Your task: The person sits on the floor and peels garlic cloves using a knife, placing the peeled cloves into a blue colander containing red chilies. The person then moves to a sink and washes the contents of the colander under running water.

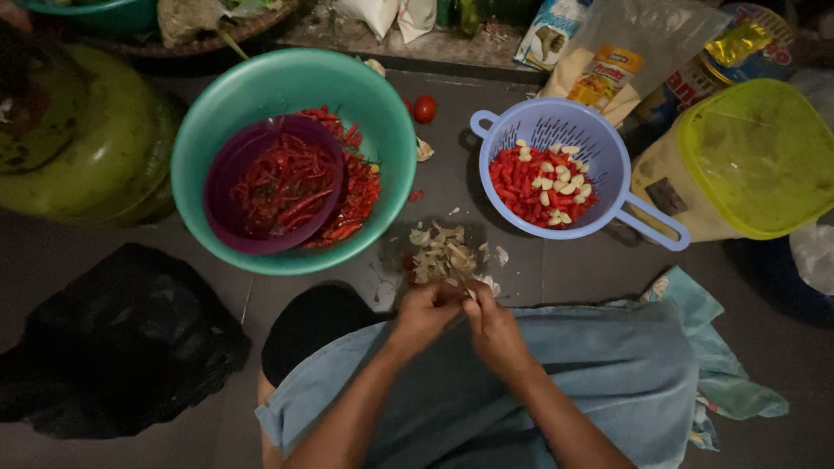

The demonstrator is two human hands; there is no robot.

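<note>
My left hand (pixel 424 314) and my right hand (pixel 492 323) meet over my lap, fingers closed around a small pale garlic clove (pixel 470 293) held between them. Just beyond the fingertips lies a heap of garlic peels (pixel 441 254) on the dark floor. A lilac colander (pixel 556 130) with cut red chillies and peeled garlic cloves (pixel 560 181) stands to the far right of the hands. A teal basin (pixel 261 91) to the far left holds a purple bowl (pixel 228 178) full of long red chillies (pixel 291 187).
A green gas cylinder (pixel 82 139) stands at far left, a black plastic bag (pixel 113 339) near left. A yellow-lidded tub (pixel 747 161) and food packets (pixel 608 69) sit at right. A small tomato (pixel 424 108) lies behind the basin. Blue cloth (pixel 608 373) covers my lap.
</note>
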